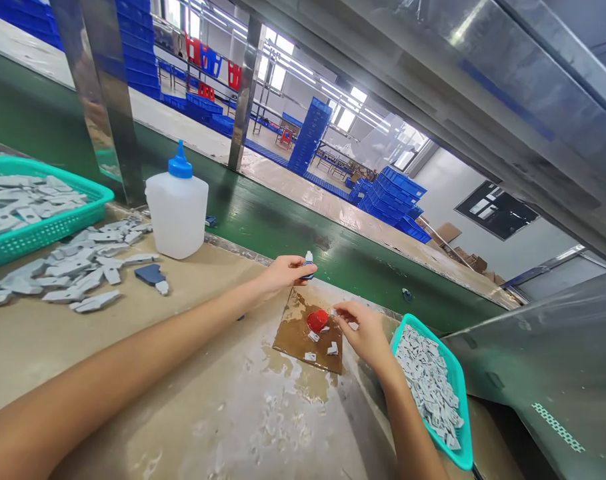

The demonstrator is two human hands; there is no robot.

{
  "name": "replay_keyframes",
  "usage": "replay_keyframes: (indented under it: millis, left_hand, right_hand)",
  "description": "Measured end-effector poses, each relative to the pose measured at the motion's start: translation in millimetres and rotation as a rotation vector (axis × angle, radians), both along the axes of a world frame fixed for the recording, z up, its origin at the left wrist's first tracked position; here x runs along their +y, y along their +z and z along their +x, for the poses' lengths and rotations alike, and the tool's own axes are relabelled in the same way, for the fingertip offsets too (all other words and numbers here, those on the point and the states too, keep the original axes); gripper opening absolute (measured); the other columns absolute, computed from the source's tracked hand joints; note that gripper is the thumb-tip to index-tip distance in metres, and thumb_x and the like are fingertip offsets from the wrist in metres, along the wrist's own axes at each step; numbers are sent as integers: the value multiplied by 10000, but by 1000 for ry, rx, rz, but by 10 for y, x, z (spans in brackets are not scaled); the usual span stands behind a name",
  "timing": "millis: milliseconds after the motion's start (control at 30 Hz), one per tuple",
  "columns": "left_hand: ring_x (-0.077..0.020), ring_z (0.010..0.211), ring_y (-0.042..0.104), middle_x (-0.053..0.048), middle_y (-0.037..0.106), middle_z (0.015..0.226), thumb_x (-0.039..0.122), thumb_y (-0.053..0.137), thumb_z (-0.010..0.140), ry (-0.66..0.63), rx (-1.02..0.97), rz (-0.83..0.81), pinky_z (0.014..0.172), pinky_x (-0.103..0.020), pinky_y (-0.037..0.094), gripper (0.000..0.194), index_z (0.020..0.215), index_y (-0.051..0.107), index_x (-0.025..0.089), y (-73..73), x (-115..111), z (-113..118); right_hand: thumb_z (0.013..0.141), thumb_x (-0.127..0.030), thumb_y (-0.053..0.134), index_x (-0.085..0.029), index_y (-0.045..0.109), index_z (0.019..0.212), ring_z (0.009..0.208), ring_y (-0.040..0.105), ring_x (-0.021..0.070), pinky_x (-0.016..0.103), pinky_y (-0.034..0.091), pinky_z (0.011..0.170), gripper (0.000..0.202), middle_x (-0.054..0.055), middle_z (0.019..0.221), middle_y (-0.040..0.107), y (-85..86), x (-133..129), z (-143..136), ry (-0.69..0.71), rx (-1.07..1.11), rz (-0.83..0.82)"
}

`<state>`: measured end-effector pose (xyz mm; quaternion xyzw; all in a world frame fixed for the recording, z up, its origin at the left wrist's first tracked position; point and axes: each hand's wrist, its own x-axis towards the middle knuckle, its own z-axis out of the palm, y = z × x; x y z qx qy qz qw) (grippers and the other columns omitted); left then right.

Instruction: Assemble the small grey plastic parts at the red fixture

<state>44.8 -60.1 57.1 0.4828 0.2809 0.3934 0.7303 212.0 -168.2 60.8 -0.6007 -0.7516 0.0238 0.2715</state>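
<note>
My left hand (pixel 281 275) is closed on a small dark-blue plastic part with a white tip (pixel 309 257), held above a wet brown board (pixel 293 333). To the right, my right hand (pixel 367 331) pinches a small light-grey plastic piece (pixel 335 312), partly hidden by the fingers. A round red dish (pixel 317 321) sits on the board beside these fingertips. Several small grey pieces (pixel 310 357) lie around it on the wet surface.
A teal basket (pixel 463 400) of small grey pieces stands at right. On the left are another teal basket (pixel 43 235), a heap of larger grey parts (pixel 77 267), a dark-blue part (pixel 150 274) and a white bottle with blue nozzle (pixel 177 213). A green conveyor belt (pixel 263 213) runs behind.
</note>
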Motion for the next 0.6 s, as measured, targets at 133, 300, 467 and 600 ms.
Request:
replay_keyframes:
  millis: [133, 300, 467, 600]
  left_hand:
    - [-73, 640, 505, 11, 556, 682, 297, 748, 460, 15, -13, -25, 717, -273, 428, 321, 673, 601, 106, -12, 12, 16]
    - [-85, 632, 512, -2, 578, 696, 270, 751, 460, 29, 38, -20, 702, -292, 428, 326, 718, 623, 117, -36, 20, 24]
    - [-100, 691, 543, -27, 612, 768, 255, 746, 481, -28, 32, -27, 736, -286, 423, 306, 731, 629, 124, -58, 3, 20]
    - [-118, 745, 578, -61, 642, 865, 216, 717, 549, -141, -23, -64, 791, -295, 414, 257, 775, 629, 132, -50, -17, 13]
  right_hand:
    - [749, -127, 496, -172, 616, 729, 631, 566, 139, 249, 455, 573, 130, 33, 694, 640, -4, -32, -35, 24, -50, -2]
    - [743, -79, 511, -172, 623, 672, 621, 559, 136, 240, 443, 575, 162, 31, 668, 635, 5, -35, -86, 39, -71, -50]
    - [743, -76, 514, -179, 627, 678, 617, 562, 136, 240, 444, 578, 166, 25, 665, 637, -7, -40, -78, 42, -61, -41]
    - [755, -109, 513, -169, 626, 704, 641, 569, 143, 241, 443, 583, 138, 36, 684, 637, -1, -50, -71, 36, -38, 72]
